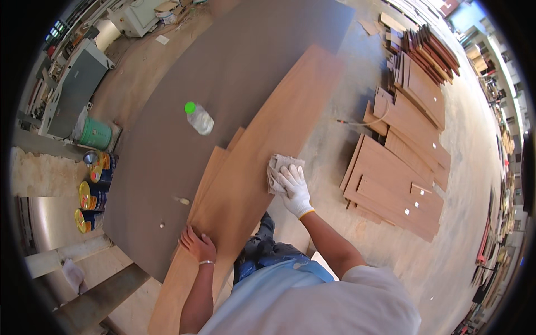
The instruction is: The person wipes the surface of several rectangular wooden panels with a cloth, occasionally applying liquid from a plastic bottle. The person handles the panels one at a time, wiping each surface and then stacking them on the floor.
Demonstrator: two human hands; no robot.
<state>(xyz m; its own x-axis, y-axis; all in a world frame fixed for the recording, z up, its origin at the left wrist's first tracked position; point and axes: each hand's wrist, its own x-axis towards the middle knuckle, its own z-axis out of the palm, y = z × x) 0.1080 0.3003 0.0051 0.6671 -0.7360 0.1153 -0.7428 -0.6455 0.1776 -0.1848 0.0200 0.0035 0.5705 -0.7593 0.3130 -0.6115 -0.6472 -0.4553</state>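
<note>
Head view from my end, going left to right. Far left of both hands I count three paint-type cans (90, 200), and just above them one green bucket (96, 134). The big grey-brown table (153, 151) fills the space up-left of the grip; one clear bottle (201, 120) with a green cap stands on it, well above the left hand (197, 247). That bare hand is one of two, laid on the near part of the long brown board (279, 114), not wrapped round anything I can see. One long board on top, and I make out at least two brown pieces (205, 177) poking out beneath it, up from the left fingers.

Right hand (295, 192), white glove: closed on one grey cloth (277, 173), fingers splayed over it, right at the board's right edge. If I were coaching this rub, I'd keep the cloth folded flat under the fingers, run long even strokes along the grain, and overlap each pass. I'd go gently round the edge so the cloth doesn't snag, and let the left hand lean just enough to stop the board sliding.

Right of the glove, on the floor: one thin hose (379, 119) and roughly four piles of boards (391, 181). Too overlapped to count each board, sorry.
</note>
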